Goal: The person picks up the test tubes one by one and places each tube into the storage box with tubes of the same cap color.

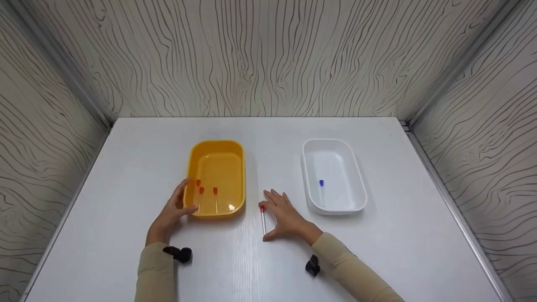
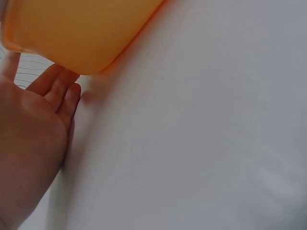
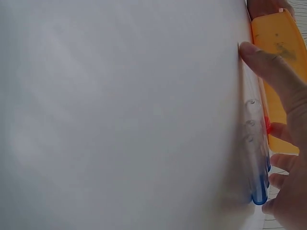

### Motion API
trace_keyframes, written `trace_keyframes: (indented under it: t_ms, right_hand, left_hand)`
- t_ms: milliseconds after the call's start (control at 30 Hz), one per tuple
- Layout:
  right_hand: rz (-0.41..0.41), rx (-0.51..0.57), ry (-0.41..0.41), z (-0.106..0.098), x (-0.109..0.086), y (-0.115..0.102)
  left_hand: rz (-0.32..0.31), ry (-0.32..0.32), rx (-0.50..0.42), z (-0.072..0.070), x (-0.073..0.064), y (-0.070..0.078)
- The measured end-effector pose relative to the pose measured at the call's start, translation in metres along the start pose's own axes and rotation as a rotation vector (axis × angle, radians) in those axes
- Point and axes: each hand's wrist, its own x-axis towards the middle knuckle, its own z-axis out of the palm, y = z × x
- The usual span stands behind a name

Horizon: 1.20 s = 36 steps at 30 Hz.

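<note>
Around the yellow tray point(image 1: 222, 167), the work looks partly done, with more left outside.
On the white table point(image 1: 235, 272), the white tray point(image 1: 335, 167) stands well apart to the yellow tray's right. The person's left hand point(image 1: 170, 212) curves round the yellow tray's near-left corner, thumb at the near rim. The right hand point(image 1: 287, 216), to the yellow tray's right, spans a gripped red-capped tube point(image 1: 264, 222) lengthwise, thumb at its clear end, fingertip at its cap. Three red-capped tubes point(image 1: 216, 200) lie inside the yellow tray; one blue-capped tube point(image 1: 322, 193) lies in the white tray. Blue-ended tubes point(image 3: 256, 163), outside the yellow tray, show only in the right wrist view, overlapping, their number unsure. Whether the gripped tube touches the table cannot be told; the yellow tray partly hides the left fingers.
</note>
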Motion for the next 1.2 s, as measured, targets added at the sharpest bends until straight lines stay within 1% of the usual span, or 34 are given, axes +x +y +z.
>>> trace_keyframes:
  t_ms: [333,467,533,633,767,833,1000,1200]
  right_hand:
    - [0.041,0.035,-0.018,0.0,0.0,0.0]
    - [0.051,0.049,-0.026,0.001,0.0,0.0]
    - [0.038,0.047,-0.02,0.0,0.001,0.0]
    - [-0.008,0.04,0.009,-0.003,0.002,0.001]
    - [-0.059,0.055,0.051,-0.007,0.004,-0.001]
    - [-0.077,0.07,0.07,-0.01,0.004,-0.002]
    - [-0.084,0.115,0.098,-0.018,0.005,-0.008]
    - [-0.048,0.15,0.109,-0.03,0.007,-0.017]
  left_hand:
    - [-0.042,0.018,0.014,0.001,-0.002,0.002]
    - [-0.046,0.02,0.023,0.001,-0.002,0.003]
    - [-0.044,0.019,0.027,0.001,-0.002,0.003]
    - [-0.037,0.015,0.031,0.001,-0.001,0.003]
    - [-0.027,0.016,0.028,0.0,-0.001,0.002]
    - [-0.012,0.015,0.032,0.0,0.0,0.001]
    - [0.025,0.007,0.037,0.0,0.002,-0.001]
    - [-0.007,0.008,0.021,0.0,0.002,-0.001]
